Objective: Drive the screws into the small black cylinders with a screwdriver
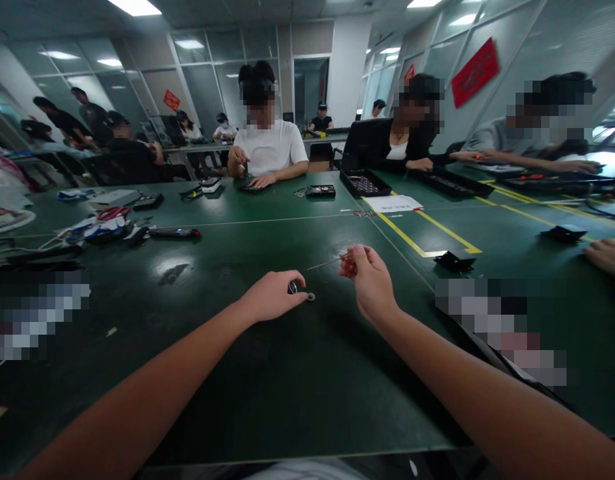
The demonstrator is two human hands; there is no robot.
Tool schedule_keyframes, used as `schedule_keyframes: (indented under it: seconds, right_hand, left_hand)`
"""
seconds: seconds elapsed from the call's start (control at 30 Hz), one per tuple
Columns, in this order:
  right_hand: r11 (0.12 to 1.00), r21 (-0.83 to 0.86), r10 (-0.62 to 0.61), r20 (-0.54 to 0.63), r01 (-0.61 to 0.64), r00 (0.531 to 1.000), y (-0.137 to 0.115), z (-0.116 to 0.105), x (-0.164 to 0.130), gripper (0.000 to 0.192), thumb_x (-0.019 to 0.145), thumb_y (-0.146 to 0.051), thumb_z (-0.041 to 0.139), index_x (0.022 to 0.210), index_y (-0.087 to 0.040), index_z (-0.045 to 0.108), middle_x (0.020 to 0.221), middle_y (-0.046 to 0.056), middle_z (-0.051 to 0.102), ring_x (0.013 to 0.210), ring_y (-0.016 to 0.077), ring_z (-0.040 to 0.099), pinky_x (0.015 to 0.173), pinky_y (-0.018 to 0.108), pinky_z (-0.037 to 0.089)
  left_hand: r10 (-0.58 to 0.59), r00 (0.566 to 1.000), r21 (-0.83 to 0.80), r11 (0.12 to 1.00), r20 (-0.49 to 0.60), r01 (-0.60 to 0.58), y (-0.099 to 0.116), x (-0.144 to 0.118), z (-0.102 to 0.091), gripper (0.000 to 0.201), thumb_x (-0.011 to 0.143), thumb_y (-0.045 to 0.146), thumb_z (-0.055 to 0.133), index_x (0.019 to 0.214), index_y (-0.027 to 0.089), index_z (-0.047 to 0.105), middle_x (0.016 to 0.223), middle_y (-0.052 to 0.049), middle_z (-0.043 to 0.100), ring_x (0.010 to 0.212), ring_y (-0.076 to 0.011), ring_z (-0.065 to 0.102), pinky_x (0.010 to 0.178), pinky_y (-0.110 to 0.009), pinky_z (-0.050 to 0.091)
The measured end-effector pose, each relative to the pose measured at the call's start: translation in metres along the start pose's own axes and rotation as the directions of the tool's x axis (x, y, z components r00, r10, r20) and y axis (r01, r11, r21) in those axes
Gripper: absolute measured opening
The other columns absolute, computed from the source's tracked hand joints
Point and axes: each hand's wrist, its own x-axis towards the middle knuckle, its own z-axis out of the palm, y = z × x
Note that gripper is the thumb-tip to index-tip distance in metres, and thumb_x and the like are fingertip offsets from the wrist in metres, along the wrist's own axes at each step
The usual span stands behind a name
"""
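A dark green counter [267, 373] carried yellow tape lines [437, 230]. A black parts tray [364, 183] sat beside a white paper sheet [392, 203]. Red-handled scissors [113, 213] lay among cables at far left, near a black remote-like device [174, 233]. Several people sat along the far edge. A red sign [474, 72] hung on the glass wall.

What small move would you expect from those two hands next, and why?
Probably the right hand brings the tip of its thin tool down to the small round part. The left hand pins that part on the green table, and the tip hangs just above it.
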Motion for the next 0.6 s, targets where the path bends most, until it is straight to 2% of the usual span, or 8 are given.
schedule_keyframes:
  seconds: [0.13,0.23,0.33,0.4,0.5,0.6]
  right_hand:
    - [1.000,0.011,0.009,-0.005,-0.009,1.000,0.001,0.001,0.000,0.033,0.085,-0.057,0.062,0.089,-0.024,0.061,0.078,0.000,0.062,0.070,0.0159,0.060,0.066,0.032,0.053]
    - [0.999,0.025,0.021,-0.005,-0.021,1.000,0.003,0.001,0.001,0.034,0.084,-0.057,0.063,0.088,-0.024,0.061,0.077,0.000,0.062,0.069,0.0154,0.059,0.065,0.031,0.053]
    - [1.000,0.024,0.017,-0.001,-0.017,1.000,0.005,0.001,0.001,0.034,0.083,-0.058,0.064,0.088,-0.024,0.061,0.076,0.000,0.063,0.068,0.0155,0.060,0.064,0.031,0.053]
    - [1.000,0.020,0.016,0.008,-0.016,1.000,0.005,0.001,0.001,0.035,0.083,-0.058,0.064,0.088,-0.024,0.061,0.076,0.000,0.063,0.068,0.0159,0.060,0.064,0.032,0.054]
    - [1.000,0.016,0.026,0.026,-0.026,0.999,0.004,0.001,0.000,0.034,0.084,-0.058,0.063,0.087,-0.024,0.062,0.076,0.000,0.063,0.068,0.0162,0.060,0.064,0.033,0.054]
    - [0.999,0.023,0.037,0.030,-0.038,0.999,0.003,0.001,0.000,0.033,0.083,-0.057,0.064,0.087,-0.024,0.062,0.076,0.000,0.063,0.068,0.0163,0.060,0.064,0.032,0.054]
  left_hand:
    - [-0.027,0.994,0.143,0.990,0.104,0.012,0.005,0.016,0.012,0.037,0.081,0.048,0.073,0.111,0.027,0.071,0.101,-0.006,0.071,0.087,-0.0248,0.067,0.062,-0.028,0.044]
    - [-0.013,0.985,0.192,0.981,0.172,-0.020,0.006,0.021,0.014,0.029,0.080,0.044,0.075,0.102,0.025,0.072,0.100,-0.005,0.072,0.088,-0.0245,0.067,0.064,-0.028,0.044]
    - [0.010,0.985,0.180,0.983,0.170,-0.041,0.004,0.020,0.012,0.025,0.080,0.043,0.073,0.093,0.023,0.072,0.094,-0.005,0.072,0.083,-0.0230,0.066,0.061,-0.027,0.042]
    - [-0.004,0.992,0.124,0.992,0.129,-0.012,0.000,0.016,0.009,0.026,0.081,0.045,0.069,0.092,0.022,0.072,0.091,-0.006,0.071,0.080,-0.0222,0.066,0.058,-0.027,0.041]
    - [-0.053,0.996,-0.052,0.997,0.077,0.057,-0.012,0.009,0.001,0.027,0.087,0.044,0.059,0.093,0.021,0.071,0.088,-0.006,0.071,0.074,-0.0199,0.065,0.057,-0.027,0.042]
    - [-0.155,0.985,-0.301,0.938,0.081,0.172,-0.028,0.000,-0.012,0.027,0.088,0.038,0.048,0.091,0.018,0.067,0.080,-0.005,0.068,0.057,-0.0146,0.055,0.052,-0.026,0.039]
